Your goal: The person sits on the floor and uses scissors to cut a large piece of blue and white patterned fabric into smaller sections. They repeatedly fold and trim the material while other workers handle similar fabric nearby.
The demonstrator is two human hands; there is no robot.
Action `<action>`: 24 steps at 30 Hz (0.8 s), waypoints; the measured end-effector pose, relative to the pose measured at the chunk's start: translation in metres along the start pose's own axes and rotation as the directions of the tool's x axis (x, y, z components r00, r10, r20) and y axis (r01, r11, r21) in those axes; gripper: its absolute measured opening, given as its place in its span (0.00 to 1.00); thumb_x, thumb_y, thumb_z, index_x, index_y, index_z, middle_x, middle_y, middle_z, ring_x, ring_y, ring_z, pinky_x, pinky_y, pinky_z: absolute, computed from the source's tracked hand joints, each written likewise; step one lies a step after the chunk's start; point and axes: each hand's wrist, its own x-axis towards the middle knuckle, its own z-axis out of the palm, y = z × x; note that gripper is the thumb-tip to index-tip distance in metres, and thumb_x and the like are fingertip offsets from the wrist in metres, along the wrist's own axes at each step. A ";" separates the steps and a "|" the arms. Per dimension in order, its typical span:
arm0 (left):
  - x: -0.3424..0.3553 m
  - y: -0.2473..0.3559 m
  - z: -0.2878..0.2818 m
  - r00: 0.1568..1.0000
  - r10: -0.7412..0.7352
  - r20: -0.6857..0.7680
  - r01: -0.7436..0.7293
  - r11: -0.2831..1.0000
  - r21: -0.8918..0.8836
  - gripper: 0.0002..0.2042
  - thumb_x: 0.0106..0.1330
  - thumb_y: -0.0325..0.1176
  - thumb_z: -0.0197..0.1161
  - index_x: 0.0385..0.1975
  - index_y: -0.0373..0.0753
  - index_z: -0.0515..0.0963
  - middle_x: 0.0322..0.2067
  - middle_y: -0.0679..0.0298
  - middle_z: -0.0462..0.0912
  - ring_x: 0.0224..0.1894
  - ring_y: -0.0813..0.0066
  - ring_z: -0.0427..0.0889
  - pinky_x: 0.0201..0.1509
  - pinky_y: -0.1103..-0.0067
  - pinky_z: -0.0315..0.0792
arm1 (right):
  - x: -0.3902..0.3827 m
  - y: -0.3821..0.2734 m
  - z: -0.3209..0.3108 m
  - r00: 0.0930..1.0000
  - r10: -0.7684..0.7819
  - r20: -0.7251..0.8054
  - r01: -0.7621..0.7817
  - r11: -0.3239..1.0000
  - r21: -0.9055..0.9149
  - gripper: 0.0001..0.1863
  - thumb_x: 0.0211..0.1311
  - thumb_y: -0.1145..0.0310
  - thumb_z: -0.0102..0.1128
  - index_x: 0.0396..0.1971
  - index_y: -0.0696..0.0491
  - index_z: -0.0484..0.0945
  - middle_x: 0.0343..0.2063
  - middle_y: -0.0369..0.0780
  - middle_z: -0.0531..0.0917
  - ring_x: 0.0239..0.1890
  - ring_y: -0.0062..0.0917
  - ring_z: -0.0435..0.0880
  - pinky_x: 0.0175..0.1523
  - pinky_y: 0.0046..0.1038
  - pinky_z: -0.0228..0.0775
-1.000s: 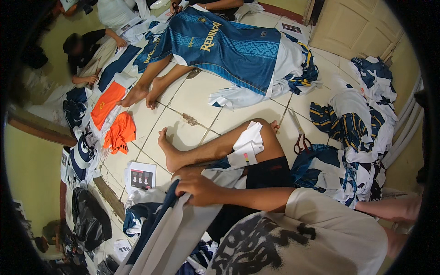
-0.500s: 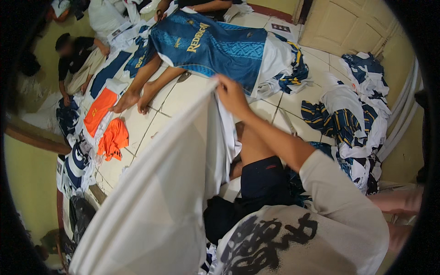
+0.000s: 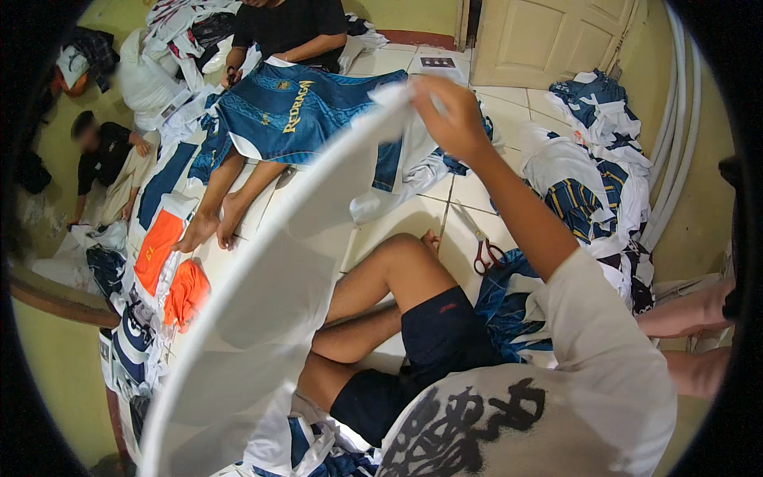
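My right hand (image 3: 450,119) is raised in front of me, its fingers closed on the upper corner of a large white cloth (image 3: 262,246). The cloth hangs stretched from that hand down to the lower left, see-through in places. My left hand does not show. Under the cloth are my bent bare legs in dark shorts (image 3: 445,322). On the tiles beyond my knee lie scissors (image 3: 488,254) with dark red handles. A crumpled blue garment (image 3: 509,306) lies beside my right thigh.
Opposite, a person in black (image 3: 294,36) holds scissors over a blue patterned jersey (image 3: 278,107). Another person (image 3: 111,163) sits at far left. Orange garments (image 3: 187,294) lie left. Garment piles (image 3: 584,187) line the right wall, near white pipes (image 3: 675,135) and a door (image 3: 548,40).
My right hand has risen and moved farther away and right, lifting the white cloth's corner. My legs and the scissors on the floor have come into sight. The view has shifted.
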 end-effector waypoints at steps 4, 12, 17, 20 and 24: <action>-0.045 -0.030 0.025 0.987 -0.130 0.095 0.133 0.991 -0.025 0.20 0.75 0.44 0.50 0.51 0.31 0.76 0.49 0.47 0.78 0.50 0.56 0.76 0.56 0.69 0.70 | -0.129 -0.001 -0.036 0.873 0.070 0.482 -0.117 0.991 0.067 0.10 0.56 0.70 0.63 0.40 0.47 0.84 0.40 0.38 0.82 0.50 0.34 0.75 0.58 0.38 0.63; -0.130 -0.095 0.117 0.982 0.144 0.124 -0.169 0.960 0.224 0.17 0.73 0.39 0.53 0.49 0.29 0.76 0.43 0.45 0.78 0.47 0.49 0.76 0.57 0.60 0.68 | -0.293 -0.077 -0.036 0.635 0.471 0.612 -0.553 0.830 -0.065 0.20 0.58 0.72 0.63 0.51 0.44 0.81 0.56 0.41 0.76 0.64 0.39 0.67 0.67 0.40 0.58; -0.181 0.012 0.222 0.860 0.084 0.504 0.171 0.882 -0.439 0.28 0.64 0.41 0.63 0.56 0.27 0.67 0.44 0.50 0.77 0.45 0.59 0.78 0.50 0.70 0.73 | -0.331 -0.058 -0.049 0.548 0.697 0.463 -0.724 0.672 -0.154 0.17 0.58 0.71 0.62 0.49 0.53 0.79 0.48 0.44 0.80 0.54 0.39 0.75 0.60 0.36 0.65; -0.253 0.119 0.276 0.190 0.323 0.927 0.715 0.601 -0.356 0.28 0.74 0.51 0.45 0.54 0.27 0.72 0.47 0.50 0.81 0.52 0.61 0.80 0.50 0.70 0.75 | -0.352 -0.008 -0.061 0.430 0.881 0.199 -0.809 0.474 -0.347 0.12 0.56 0.70 0.64 0.40 0.56 0.79 0.40 0.46 0.82 0.48 0.39 0.79 0.52 0.37 0.71; -0.306 0.217 0.341 -0.195 0.263 0.945 0.972 0.181 0.150 0.32 0.70 0.55 0.54 0.62 0.33 0.62 0.51 0.54 0.74 0.50 0.62 0.78 0.55 0.69 0.72 | -0.383 0.026 -0.069 0.202 0.967 0.158 -0.695 0.255 -0.672 0.19 0.48 0.64 0.71 0.38 0.56 0.77 0.38 0.47 0.80 0.46 0.39 0.80 0.49 0.38 0.73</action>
